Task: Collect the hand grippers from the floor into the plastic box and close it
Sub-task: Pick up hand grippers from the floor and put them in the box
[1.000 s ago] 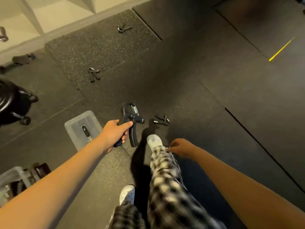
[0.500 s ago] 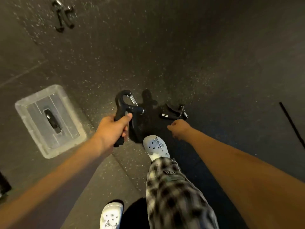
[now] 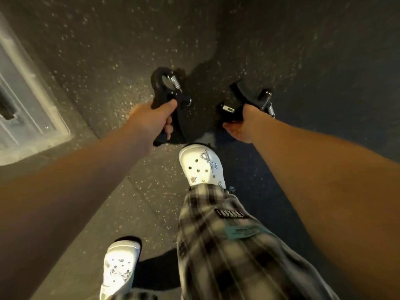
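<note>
- So half a second back the right hand [image 3: 242, 126] is just hovering short of the second black hand gripper [image 3: 259, 100] lying on the dark speckled rubber floor [image 3: 108, 50]. Now it's on it, curled into the handle from underneath, so that reads as a grasp to me. Can't tell if it's off the floor yet.
- The left hand [image 3: 149, 122] hasn't changed its job: fingers [image 3: 168, 121] clenched round one handle of the black spring-loaded hand gripper [image 3: 166, 92], thumb over the top, spring end pointing away from the person.
- The person has bent way lower too. Everything looks bigger, and the front white clog [image 3: 201, 167] sits just behind both hands.
- The clear plastic box [image 3: 54, 124] has slid off to the left edge of view. Only a corner shows, with something dark inside, probably another gripper, but it's too cut off to say.
- What it means: two grippers in hand at once, one per hand, so my guess is the next trip is left to the box to drop both. Nothing's gone in from this pair yet, and closing it comes later.
</note>
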